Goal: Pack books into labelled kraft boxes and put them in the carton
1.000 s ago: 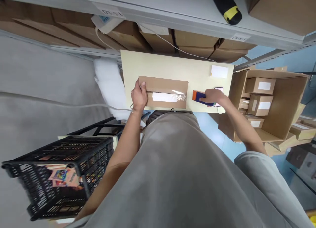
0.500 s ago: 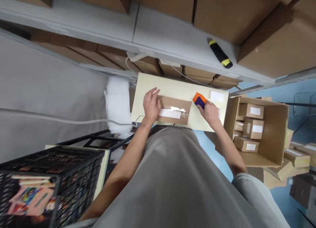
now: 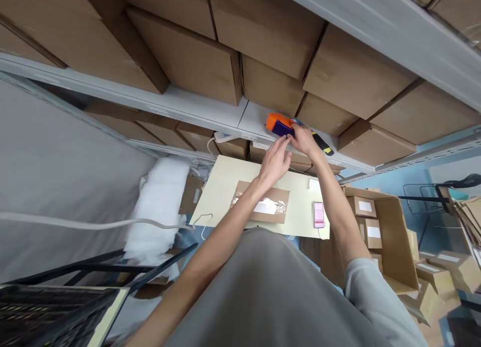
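On the grey shelf [image 3: 221, 111] above the table, my right hand [image 3: 303, 138] is closed on an orange and purple tape dispenser [image 3: 278, 123]. A black and yellow cutter [image 3: 322, 143] lies just beside that hand. My left hand [image 3: 275, 161] is raised near the shelf's front edge, close to my right fingertips, with its fingers stretched out and nothing visible in it. A flat brown cardboard package [image 3: 276, 204], with shiny tape and a white label, lies on the cream table [image 3: 216, 187], partly behind my left forearm.
A phone [image 3: 318, 215] lies at the table's right end. Beyond it stands an open carton [image 3: 400, 237] of small labelled boxes. White wrap [image 3: 160, 202] hangs at the left, with a cable crossing. A black crate [image 3: 48, 312] is lower left. Large boxes [image 3: 274, 81] fill the shelf.
My right hand has moved up from the table to the shelf with the tape dispenser. The left hand has left the package and moved up and right. The view has tilted upward; the phone now shows.
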Motion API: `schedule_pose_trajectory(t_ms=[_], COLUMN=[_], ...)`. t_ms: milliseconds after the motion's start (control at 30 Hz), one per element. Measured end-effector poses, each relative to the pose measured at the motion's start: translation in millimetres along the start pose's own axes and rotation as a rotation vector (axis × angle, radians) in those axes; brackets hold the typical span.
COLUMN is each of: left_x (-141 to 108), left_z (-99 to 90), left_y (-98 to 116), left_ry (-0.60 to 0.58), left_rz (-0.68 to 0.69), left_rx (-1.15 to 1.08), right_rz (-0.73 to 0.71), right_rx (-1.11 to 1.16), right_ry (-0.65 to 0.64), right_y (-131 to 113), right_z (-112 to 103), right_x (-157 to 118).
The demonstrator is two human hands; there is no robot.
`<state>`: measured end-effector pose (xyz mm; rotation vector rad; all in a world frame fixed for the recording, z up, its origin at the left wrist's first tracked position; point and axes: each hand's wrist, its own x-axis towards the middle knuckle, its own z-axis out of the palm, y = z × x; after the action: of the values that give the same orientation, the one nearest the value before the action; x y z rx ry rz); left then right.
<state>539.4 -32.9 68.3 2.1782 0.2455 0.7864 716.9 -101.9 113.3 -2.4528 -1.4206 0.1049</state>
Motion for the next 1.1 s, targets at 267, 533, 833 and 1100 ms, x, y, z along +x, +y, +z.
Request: schedule_pose_trajectory(t_ms=[267,533,833,1100], left_x=[-68,-205,-235,-223], left_z=[-36.3,-65.0,-28.8,12.5], left_y=[-48,-116,-106,-87], left_ry=[-0.067,-0.095,-0.184,-0.188], left_rz=[-0.166,-0.614,-0.832,-0.882], left_rx=[-0.006,0.073,0.212,0.562], right_rz=[0.019,0.430,0.921,0.944], right_rx=[0.034,0.311,0.781,0.911], right_ry=[0.237,0.415,0.099,-0.020], right_y=[-22,-60,-107,-71], right_z=[36,110,212,237], right_x=[-35,-230,-297,-279])
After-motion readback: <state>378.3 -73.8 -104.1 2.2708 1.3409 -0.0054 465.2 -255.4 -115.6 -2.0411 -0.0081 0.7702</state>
